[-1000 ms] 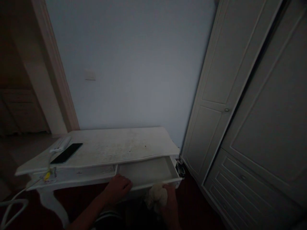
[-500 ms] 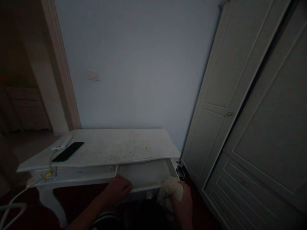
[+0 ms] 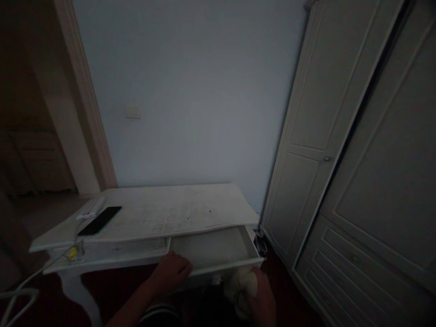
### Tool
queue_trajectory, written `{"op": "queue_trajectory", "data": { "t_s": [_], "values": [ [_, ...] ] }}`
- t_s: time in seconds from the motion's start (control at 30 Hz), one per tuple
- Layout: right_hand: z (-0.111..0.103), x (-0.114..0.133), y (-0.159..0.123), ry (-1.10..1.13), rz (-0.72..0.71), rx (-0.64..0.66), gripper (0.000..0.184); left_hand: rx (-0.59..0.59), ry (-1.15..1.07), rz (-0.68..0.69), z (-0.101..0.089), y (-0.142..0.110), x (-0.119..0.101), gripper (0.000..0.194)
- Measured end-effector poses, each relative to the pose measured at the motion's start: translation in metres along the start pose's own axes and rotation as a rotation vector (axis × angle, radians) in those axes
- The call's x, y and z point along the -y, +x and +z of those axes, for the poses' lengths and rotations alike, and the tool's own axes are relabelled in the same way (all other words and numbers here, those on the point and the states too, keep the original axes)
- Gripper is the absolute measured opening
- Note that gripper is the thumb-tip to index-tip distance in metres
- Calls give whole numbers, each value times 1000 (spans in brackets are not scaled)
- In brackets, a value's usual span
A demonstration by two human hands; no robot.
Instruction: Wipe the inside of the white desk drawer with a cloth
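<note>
1. hands apart; l hand (image 3: 173,270) clamped on open drawer (image 3: 211,247), at its front l corner.
2. r hand (image 3: 263,295) clutching pale cloth (image 3: 240,287), by drawer front nr r end.
3. drawer pulled out of white table (image 3: 170,204); dark phone (image 3: 100,221) on top, l side.

White table (image 3: 163,200): top stained, with dark specks toward the front edge. Drawer (image 3: 211,247) at the table's right end stands pulled out. Left hand (image 3: 173,270), fingers bent, is at the drawer's front left corner; its grip cannot be confirmed. Right hand (image 3: 263,293) grasps a pale cloth (image 3: 238,290) before the drawer's front, near its right corner; contact unclear. Dark phone (image 3: 100,220) lies near the table's front left corner, beside a white box (image 3: 91,209).
</note>
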State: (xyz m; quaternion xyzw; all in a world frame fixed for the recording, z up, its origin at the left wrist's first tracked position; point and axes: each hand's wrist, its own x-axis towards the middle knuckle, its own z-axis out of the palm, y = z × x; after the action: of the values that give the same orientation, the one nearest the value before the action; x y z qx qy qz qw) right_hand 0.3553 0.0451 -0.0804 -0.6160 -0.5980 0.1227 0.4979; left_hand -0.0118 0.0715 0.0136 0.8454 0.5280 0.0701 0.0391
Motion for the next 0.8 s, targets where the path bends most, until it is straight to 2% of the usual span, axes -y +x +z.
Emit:
{"op": "queue_trajectory", "data": {
  "t_s": [0.13, 0.23, 0.33, 0.43, 0.53, 0.63, 0.73, 0.8],
  "values": [
    [-24, 10, 21, 4, 67, -24, 40, 22, 13, -5, -5, 1, -2, 48],
    [-23, 32, 27, -4, 67, -108, 44, 18, 4, 9, -4, 2, 0, 48],
    [-3, 60, 18, 0, -43, -116, 41, 9, 4, 29, 2, 2, 5, 47],
    [30, 88, -2, -16, -208, -19, 40, 8, 36, 93, 8, 1, 13, 40],
    [61, 117, -21, -156, -374, -18, 55, 0, 61, 167, 17, -2, 24, 26],
    [84, 147, -32, -268, -515, 55, 56, -8, 55, 169, 29, -4, 37, 23],
    [100, 175, -40, -259, -570, 196, 55, -15, 43, 153, 41, -8, 50, 28],
    [107, 188, -44, -227, -564, 229, 57, -28, 1, 151, 46, -10, 56, 31]
  ]
}}
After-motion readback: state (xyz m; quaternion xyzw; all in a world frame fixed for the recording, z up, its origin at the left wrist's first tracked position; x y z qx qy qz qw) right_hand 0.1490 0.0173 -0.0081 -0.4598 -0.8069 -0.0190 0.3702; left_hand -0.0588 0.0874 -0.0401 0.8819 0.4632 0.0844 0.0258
